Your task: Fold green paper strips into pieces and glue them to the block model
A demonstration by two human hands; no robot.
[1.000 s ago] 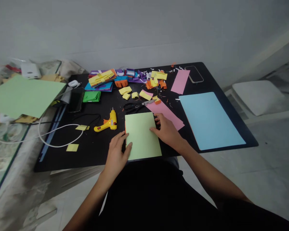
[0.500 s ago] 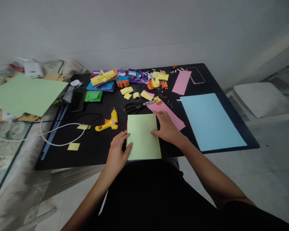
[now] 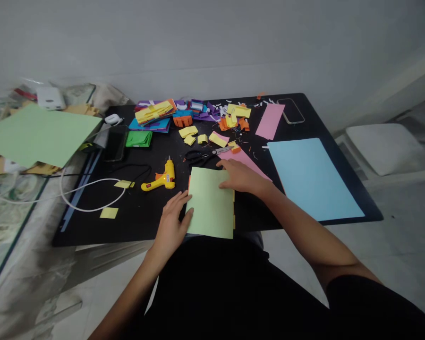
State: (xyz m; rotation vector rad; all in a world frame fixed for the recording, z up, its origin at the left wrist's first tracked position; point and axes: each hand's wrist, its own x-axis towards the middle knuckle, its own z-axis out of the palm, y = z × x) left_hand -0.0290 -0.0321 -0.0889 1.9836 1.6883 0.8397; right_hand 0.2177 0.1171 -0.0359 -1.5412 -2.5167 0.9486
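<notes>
A light green sheet of paper (image 3: 210, 208) lies at the table's front edge, slightly turned. Orange shows along its left edge, and small yellow paper pieces (image 3: 234, 222) peek out from under its right edge. My left hand (image 3: 173, 219) touches the left side, thumb stretched over the sheet and fingers along the edge. Over the top right corner is my right hand (image 3: 241, 175), its thumb and fingers spread apart on the paper. Just behind the sheet lie black-handled scissors (image 3: 201, 155) and pink paper (image 3: 250, 163). A yellow glue gun (image 3: 165, 177) rests to the left.
Blue paper (image 3: 315, 179) covers the table's right side. Coloured paper bundles (image 3: 156, 113) and scraps (image 3: 233, 118) line the back, near a phone (image 3: 293, 112). A white cable (image 3: 88, 209) loops at left, beside another phone (image 3: 115, 143) and a large green sheet (image 3: 38, 134).
The light green sheet has turned a little, its bottom right corner shifting left, and yellow pieces now show beneath its right edge. My right hand has moved slightly left; my left hand is nearly still.
</notes>
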